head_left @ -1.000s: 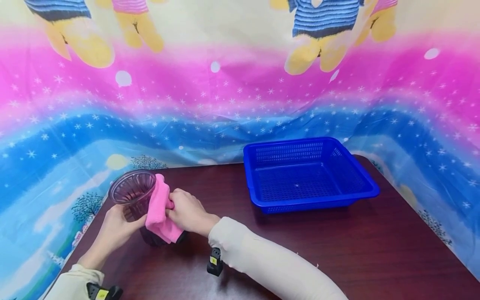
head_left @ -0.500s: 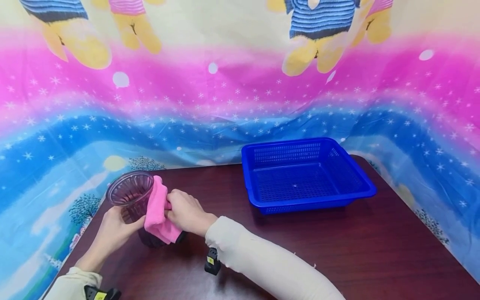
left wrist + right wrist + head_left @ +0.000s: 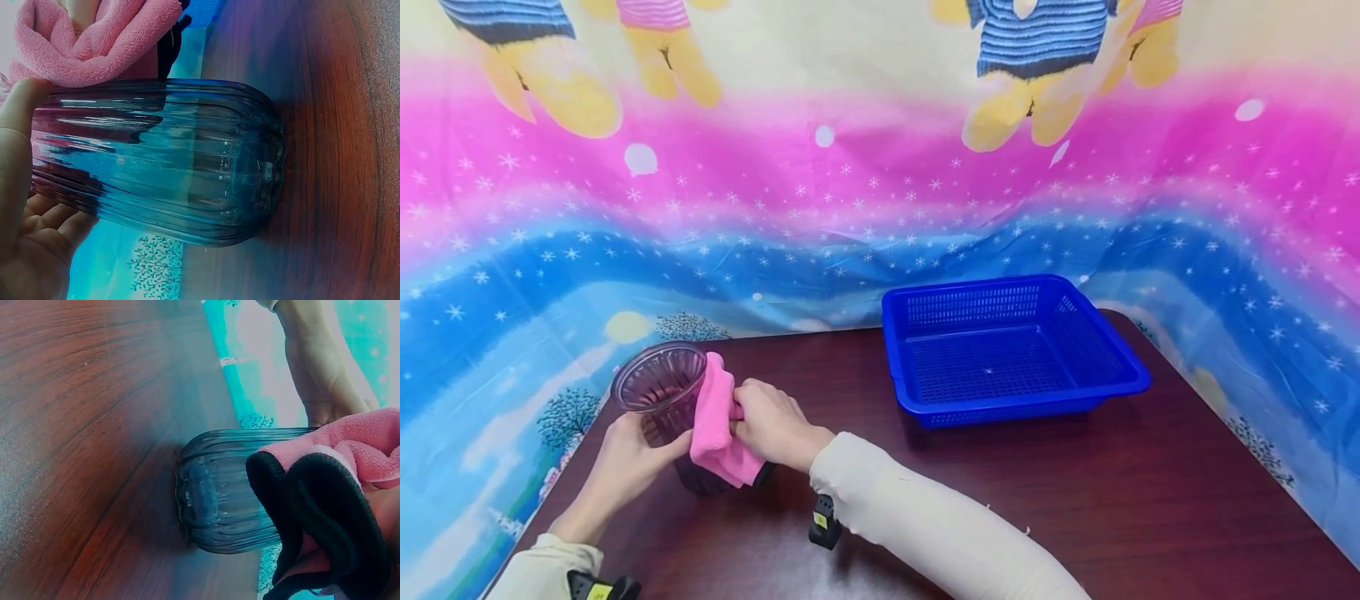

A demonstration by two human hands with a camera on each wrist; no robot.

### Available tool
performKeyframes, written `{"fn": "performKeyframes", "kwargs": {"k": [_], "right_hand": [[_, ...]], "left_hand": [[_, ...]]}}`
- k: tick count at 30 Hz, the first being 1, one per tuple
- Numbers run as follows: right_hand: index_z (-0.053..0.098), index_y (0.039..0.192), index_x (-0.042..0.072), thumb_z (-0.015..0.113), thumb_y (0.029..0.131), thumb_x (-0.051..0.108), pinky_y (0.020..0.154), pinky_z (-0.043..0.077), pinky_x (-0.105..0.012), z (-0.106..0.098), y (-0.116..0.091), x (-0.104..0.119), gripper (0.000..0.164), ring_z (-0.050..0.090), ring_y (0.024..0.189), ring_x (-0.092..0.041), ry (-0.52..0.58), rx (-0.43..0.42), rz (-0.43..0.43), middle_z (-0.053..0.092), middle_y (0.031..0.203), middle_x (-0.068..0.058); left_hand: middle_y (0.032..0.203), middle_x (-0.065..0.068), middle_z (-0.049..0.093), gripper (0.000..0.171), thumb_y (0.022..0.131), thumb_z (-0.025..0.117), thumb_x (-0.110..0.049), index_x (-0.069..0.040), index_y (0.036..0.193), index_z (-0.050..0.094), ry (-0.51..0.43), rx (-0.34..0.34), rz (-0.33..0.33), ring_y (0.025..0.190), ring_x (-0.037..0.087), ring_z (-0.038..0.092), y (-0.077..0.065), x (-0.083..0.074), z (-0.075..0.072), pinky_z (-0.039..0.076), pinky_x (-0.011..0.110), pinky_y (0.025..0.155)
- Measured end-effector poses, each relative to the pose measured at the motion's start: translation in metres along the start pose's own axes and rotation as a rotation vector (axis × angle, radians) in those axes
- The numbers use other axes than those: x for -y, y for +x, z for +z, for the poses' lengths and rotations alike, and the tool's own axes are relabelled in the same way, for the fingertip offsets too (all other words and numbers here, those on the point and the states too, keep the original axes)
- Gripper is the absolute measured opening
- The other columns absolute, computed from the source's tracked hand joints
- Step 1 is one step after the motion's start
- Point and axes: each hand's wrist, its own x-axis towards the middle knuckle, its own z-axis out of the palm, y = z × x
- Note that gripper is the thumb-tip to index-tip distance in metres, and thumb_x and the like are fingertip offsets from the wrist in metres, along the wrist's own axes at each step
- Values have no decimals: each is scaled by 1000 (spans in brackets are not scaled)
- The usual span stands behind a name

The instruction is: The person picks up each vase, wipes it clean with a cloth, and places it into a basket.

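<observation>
A ribbed glass vase [image 3: 658, 379] with a flared rim stands upright at the table's left side; its base [image 3: 250, 162] meets the wood in the left wrist view. My left hand [image 3: 628, 458] grips the vase around its near left side, thumb across the front. Against the vase's right side my right hand [image 3: 775, 421] holds a folded pink cloth [image 3: 718, 421] with a black edge. In the right wrist view the cloth's black border [image 3: 331, 519] hangs over part of the vase. The cloth hides much of the right fingers.
A blue perforated plastic basket [image 3: 1015, 410] stands at the back right of the dark wooden table [image 3: 1112, 500]. Behind the table hangs a printed curtain [image 3: 850, 192] in pink and blue. A small black device sits at each wrist.
The whole head view has shifted slightly left. Both hands, the vase and the pink cloth keep nearly the same places relative to each other.
</observation>
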Motion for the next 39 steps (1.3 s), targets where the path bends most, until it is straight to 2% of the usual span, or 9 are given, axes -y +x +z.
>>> {"fn": "performKeyframes", "kwargs": {"k": [10, 18, 33, 39], "right_hand": [[57, 75, 21, 69, 88, 28, 52, 39, -18, 3, 0, -1, 20, 49, 65, -4, 17, -6, 4, 54, 81, 9], [54, 72, 20, 69, 88, 29, 53, 39, -19, 8, -2, -4, 24, 48, 65, -4, 9, 18, 28, 53, 80, 9], [55, 73, 21, 68, 89, 30, 53, 39, -19, 8, -2, -6, 23, 49, 67, -4, 19, 11, 7, 54, 81, 9], [54, 73, 21, 69, 88, 31, 53, 39, -19, 11, -3, -8, 23, 49, 66, -5, 23, 34, 39, 53, 81, 9]], "left_hand": [[107, 26, 70, 55, 78, 79, -22, -1, 122, 54, -5, 5, -9, 82, -25, 46, 0, 0, 0, 42, 0, 69], [103, 23, 72, 53, 77, 81, -23, -3, 120, 57, 1, -11, 6, 82, -23, 48, 0, 1, 0, 41, 2, 70], [104, 23, 71, 54, 77, 80, -24, -4, 122, 56, 9, -2, -2, 82, -23, 47, 1, -1, -1, 41, 2, 69], [103, 22, 72, 53, 77, 81, -24, -4, 121, 58, 1, -11, 12, 83, -23, 48, 1, -2, -1, 40, 2, 71]]}}
